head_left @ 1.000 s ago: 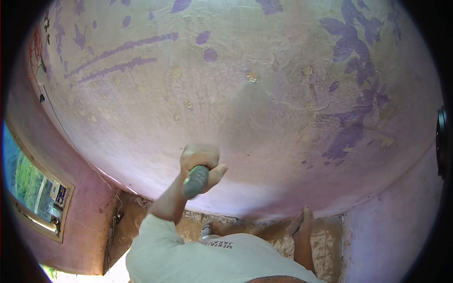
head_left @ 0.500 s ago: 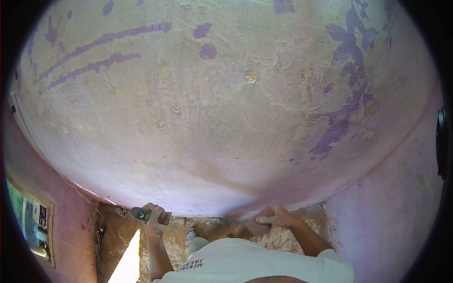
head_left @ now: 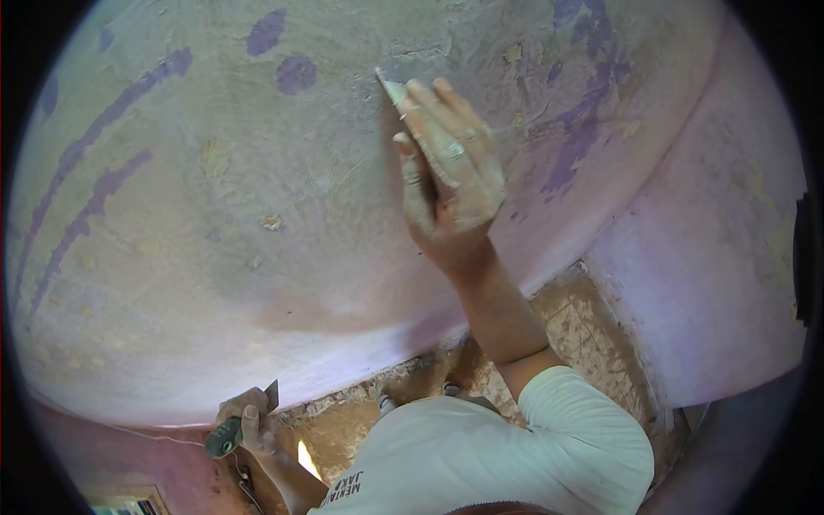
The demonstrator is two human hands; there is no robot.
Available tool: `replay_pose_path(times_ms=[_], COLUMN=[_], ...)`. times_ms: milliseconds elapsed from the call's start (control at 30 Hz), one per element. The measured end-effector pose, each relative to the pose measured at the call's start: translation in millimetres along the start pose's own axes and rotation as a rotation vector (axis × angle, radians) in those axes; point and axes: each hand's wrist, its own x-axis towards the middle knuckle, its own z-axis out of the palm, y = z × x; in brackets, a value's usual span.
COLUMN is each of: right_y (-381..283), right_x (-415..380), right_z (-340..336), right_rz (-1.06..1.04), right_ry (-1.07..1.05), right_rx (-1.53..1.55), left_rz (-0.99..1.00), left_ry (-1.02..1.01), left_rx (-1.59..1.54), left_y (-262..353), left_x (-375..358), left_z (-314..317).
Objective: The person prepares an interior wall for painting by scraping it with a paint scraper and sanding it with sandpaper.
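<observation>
Now right hand (head_left: pixel 448 167) has risen, pressing sandpaper (head_left: pixel 393 88) against wall (head_left: pixel 257 172)

a white short-sleeved t-shirt (head_left: pixel 481 455) with dark lettering on the chest; pale dust coats the right hand (head_left: pixel 451 172), ring on one finger.

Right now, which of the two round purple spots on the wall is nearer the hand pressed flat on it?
The lower spot, right of the upper spot. It sits closest to the right hand, roughly level with the fingertips.
</observation>
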Motion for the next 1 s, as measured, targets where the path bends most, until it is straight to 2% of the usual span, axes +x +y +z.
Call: replay_pose_path(times_ms=[167,333,467,500,600,767,900,1000], right_y=[-17.0,-18.8,-20.3,-20.5,-14.5,-14.1,-8.3,-16.1], right_x=[-40.7,-21.5,-41.9,-44.9,-26.4,-41.8,-17.6,-35.5], right_z=[20.9,24.2,23.3,22.5,27.5,23.7,22.7,22.5], right_rz=[0.146,0.173,0.168,0.157,0.126,0.152,0.034,0.157], right_ry=[-0.110,-0.076,-0.139,-0.158,-0.096,-0.120,-0.111,-0.120], right_rx=[-0.193,-0.219,-0.266,-0.293,-0.337,-0.366,-0.409,-0.357], left_rz=[-0.119,-0.171,-0.078,-0.053,-0.065,-0.142,-0.164,-0.172], left_ry=[-0.160,-0.378,-0.394,-0.450,-0.397,-0.370,-0.366,-0.367], left_rx=[-0.162,-0.219,-0.177,-0.179,-0.182,-0.194,-0.212,-0.220], left_y=[3.3,-1.5,-3.3,-6.4,-16.8,-28.9,-42.3,-47.9], left_x=[25.1,59.4,84.6,91.2,99.3,110.1,117.3,121.0], left_z=[-31.1,-43.5,-46.5,-53.9,-64.3,-63.4,-60.2,-58.3])
